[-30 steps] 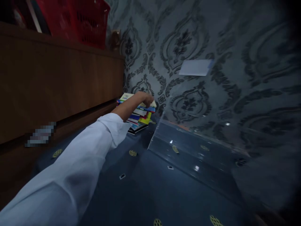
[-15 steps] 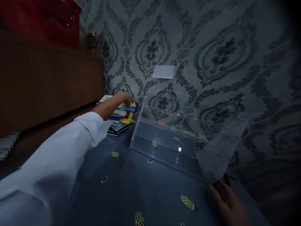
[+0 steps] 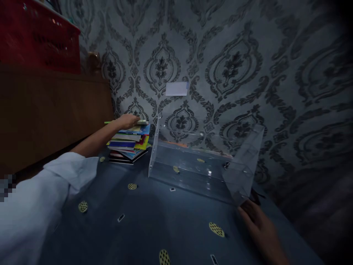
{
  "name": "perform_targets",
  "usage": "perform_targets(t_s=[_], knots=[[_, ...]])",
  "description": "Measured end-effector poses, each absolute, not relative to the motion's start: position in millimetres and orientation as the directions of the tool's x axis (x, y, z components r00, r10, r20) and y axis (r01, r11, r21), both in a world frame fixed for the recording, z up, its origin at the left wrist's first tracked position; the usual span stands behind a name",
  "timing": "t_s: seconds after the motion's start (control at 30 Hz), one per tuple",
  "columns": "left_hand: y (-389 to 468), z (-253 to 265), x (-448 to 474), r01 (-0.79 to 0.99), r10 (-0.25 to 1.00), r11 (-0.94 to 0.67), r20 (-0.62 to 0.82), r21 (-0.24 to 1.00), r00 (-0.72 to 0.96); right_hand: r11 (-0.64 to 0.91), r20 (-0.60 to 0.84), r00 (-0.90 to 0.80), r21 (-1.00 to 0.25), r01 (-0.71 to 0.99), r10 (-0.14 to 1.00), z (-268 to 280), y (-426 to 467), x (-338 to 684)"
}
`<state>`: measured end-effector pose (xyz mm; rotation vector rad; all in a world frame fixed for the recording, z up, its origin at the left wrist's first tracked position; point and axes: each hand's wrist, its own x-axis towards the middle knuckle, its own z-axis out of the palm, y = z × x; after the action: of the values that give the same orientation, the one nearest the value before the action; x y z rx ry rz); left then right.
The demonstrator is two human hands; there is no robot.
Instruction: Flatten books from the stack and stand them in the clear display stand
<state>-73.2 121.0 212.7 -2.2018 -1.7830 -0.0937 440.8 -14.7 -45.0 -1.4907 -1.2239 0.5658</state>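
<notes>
My left hand point(image 3: 128, 121) is at the top of a stack of books point(image 3: 125, 146), its fingers closed over the uppermost book point(image 3: 143, 122); the far fingertips are hidden. Mixed covers show in the pile: blue, yellow, red and white, with black ones at the bottom. To the right of the stack stands a clear plastic rack point(image 3: 190, 178) with stepped shelves and transparent side panels. At its front right corner, my right hand point(image 3: 257, 224) has its fingers curled on the lower edge of the side panel.
A dark blue cloth point(image 3: 149, 221) with yellow spotted prints covers the surface. Patterned wallpaper point(image 3: 231, 70) rises behind, bearing a white card point(image 3: 176, 89). On the left, a red basket point(image 3: 55, 48) sits on a brown wooden cabinet point(image 3: 55, 114). A dark object point(image 3: 256, 197) lies behind my right hand.
The view has turned, shifting the scene leftward. My left hand has gone from reaching over the pile's top to closing over the uppermost book. My right hand stays at the rack's corner.
</notes>
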Motion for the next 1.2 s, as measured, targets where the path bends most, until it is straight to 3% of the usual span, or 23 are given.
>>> perform_targets(t_s=[0.27, 0.4, 0.47, 0.53, 0.6, 0.7, 0.77, 0.87, 0.97, 1.2], knots=[[19, 183, -109, 0.97, 0.856, -0.234, 0.46, -0.066, 0.238, 0.139, 0.297, 0.35, -0.901, 0.412, 0.888, -43, -17, 439], [-59, 133, -116, 0.821, 0.666, -0.547, 0.68, 0.166, 0.306, 0.139, 0.387, 0.514, -0.88, 0.455, 0.765, -23, -28, 432], [-99, 101, -116, 0.768, 0.682, -0.585, 0.67, 0.26, 0.293, 0.155, 0.469, 0.568, -0.844, 0.513, 0.677, -9, -38, 425], [-132, 68, -117, 0.752, 0.753, -0.567, 0.581, 0.335, 0.309, 0.193, 0.516, 0.542, -0.818, 0.542, 0.663, 1, -48, 413], [-155, 39, -121, 0.782, 0.842, -0.474, 0.467, 0.406, 0.268, 0.242, 0.51, 0.427, -0.806, 0.54, 0.747, 8, -59, 394], [-166, 11, -128, 0.839, 0.938, -0.271, 0.325, 0.472, 0.12, 0.338, 0.441, 0.083, -0.784, 0.521, 0.894, 12, -76, 350], [-160, 4, -131, 0.867, 0.964, -0.16, 0.265, 0.472, 0.033, 0.46, 0.418, -0.203, -0.733, 0.501, 0.886, 13, -85, 313], [-145, 0, -128, 0.906, 0.98, -0.042, 0.192, 0.422, -0.043, 0.611, 0.368, -0.529, -0.677, 0.412, 0.764, 12, -93, 257], [-131, -8, -120, 0.942, 0.983, 0.026, 0.161, 0.336, -0.084, 0.666, 0.36, -0.63, -0.659, 0.349, 0.688, 1, -92, 209], [-131, -30, -104, 0.979, 0.966, 0.029, 0.246, 0.202, -0.079, 0.637, 0.36, -0.622, -0.71, 0.302, 0.696, -27, -103, 166]])
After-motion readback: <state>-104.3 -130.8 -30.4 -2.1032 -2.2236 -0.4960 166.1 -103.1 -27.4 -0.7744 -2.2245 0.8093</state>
